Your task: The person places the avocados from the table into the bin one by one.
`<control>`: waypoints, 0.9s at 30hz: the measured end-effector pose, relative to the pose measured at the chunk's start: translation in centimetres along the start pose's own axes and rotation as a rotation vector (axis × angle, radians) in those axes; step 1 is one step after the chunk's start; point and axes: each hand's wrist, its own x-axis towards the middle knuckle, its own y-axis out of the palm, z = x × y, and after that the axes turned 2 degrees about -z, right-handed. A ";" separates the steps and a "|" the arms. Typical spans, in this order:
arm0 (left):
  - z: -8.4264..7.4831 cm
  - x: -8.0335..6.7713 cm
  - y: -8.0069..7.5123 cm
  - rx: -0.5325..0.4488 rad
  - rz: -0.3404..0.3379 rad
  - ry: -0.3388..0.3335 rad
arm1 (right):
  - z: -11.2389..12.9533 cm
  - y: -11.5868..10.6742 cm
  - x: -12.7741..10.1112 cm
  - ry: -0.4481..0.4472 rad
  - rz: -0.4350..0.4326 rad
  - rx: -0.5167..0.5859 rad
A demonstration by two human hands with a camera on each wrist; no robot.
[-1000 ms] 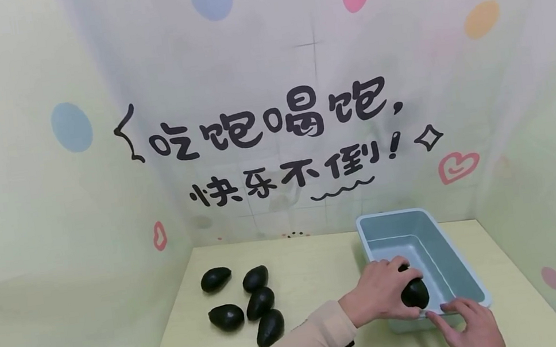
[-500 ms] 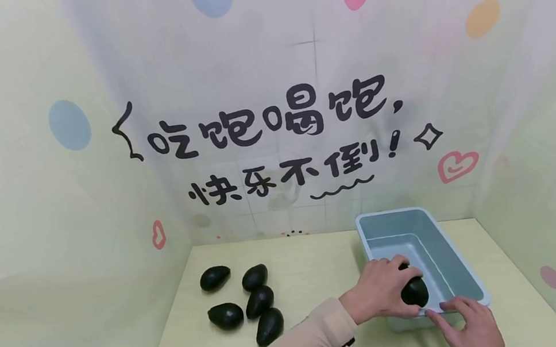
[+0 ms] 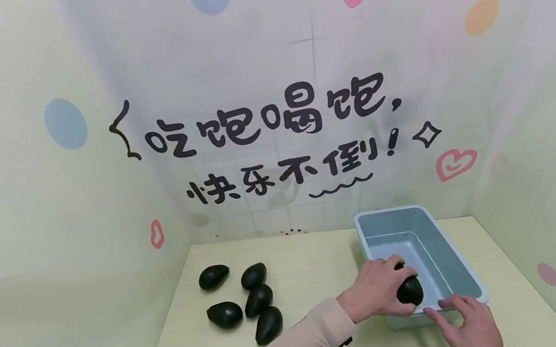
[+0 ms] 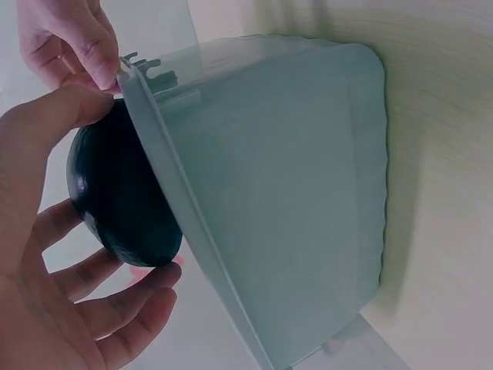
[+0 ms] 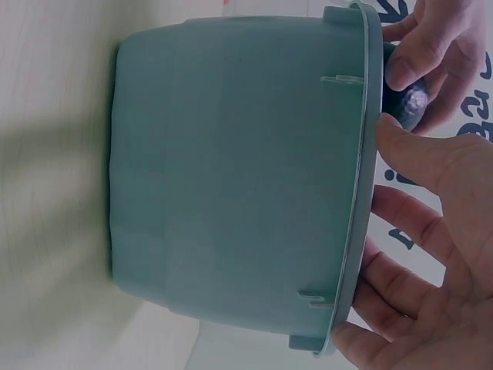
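Note:
My left hand (image 3: 394, 291) grips a dark avocado (image 3: 410, 291) just inside the near left corner of a light blue plastic bin (image 3: 451, 268). In the left wrist view the avocado (image 4: 119, 200) sits between my thumb and fingers (image 4: 115, 316), against the bin's wall (image 4: 285, 193). My right hand (image 3: 456, 313) rests with straight fingers on the bin's near rim, close to the avocado. In the right wrist view its fingers (image 5: 400, 216) lie along the rim (image 5: 368, 116), and the avocado (image 5: 407, 104) shows just beyond it.
Several more dark avocados (image 3: 258, 298) lie in a loose cluster on the left of the pale wooden table (image 3: 310, 262). Printed curtain walls close in the back and both sides. The bin stands at the right, near the table's front edge.

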 end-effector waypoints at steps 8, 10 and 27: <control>0.4 -0.2 0.1 -0.062 0.012 -0.028 | 0.1 0.2 -0.1 -0.023 -0.040 0.013; 0.4 -0.1 0.1 -0.075 0.005 -0.037 | 0.1 0.3 -0.1 -0.042 -0.070 0.015; 0.8 -0.6 0.4 -0.054 -0.010 -0.051 | -0.2 0.5 -0.1 -0.052 -0.080 0.009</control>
